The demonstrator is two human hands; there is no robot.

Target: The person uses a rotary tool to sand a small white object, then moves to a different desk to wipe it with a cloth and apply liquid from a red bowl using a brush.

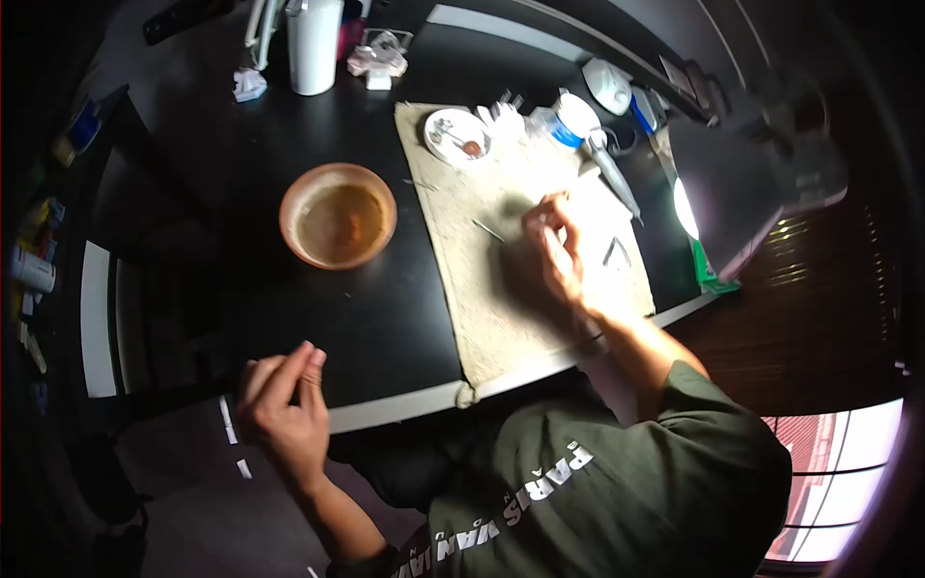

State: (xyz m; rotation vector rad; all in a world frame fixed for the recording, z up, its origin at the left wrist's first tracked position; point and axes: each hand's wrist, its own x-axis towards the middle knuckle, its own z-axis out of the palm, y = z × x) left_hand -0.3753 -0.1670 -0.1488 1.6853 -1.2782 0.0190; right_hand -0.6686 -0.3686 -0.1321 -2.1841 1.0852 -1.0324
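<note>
My left hand (287, 409) hovers by the front edge of the black table, its thumb and fingertips pressed together. Whatever may be between them is too small to make out. My right hand (557, 252) is over the beige cloth (462, 275), fingers curled into a pinch; any small thing in it cannot be made out. A thin greenish stick (488, 230) lies on the cloth left of this hand, and dark tweezers (617, 252) lie to its right. A brown bowl (289, 226) of cloudy liquid stands on the table beyond my left hand.
A small white dish (453, 118) with bits in it sits at the cloth's far end, near a white-and-blue container (568, 123) and a grey pen-like tool (617, 178). A lamp (723, 193) leans in from the right. A white bottle (315, 48) stands at the back.
</note>
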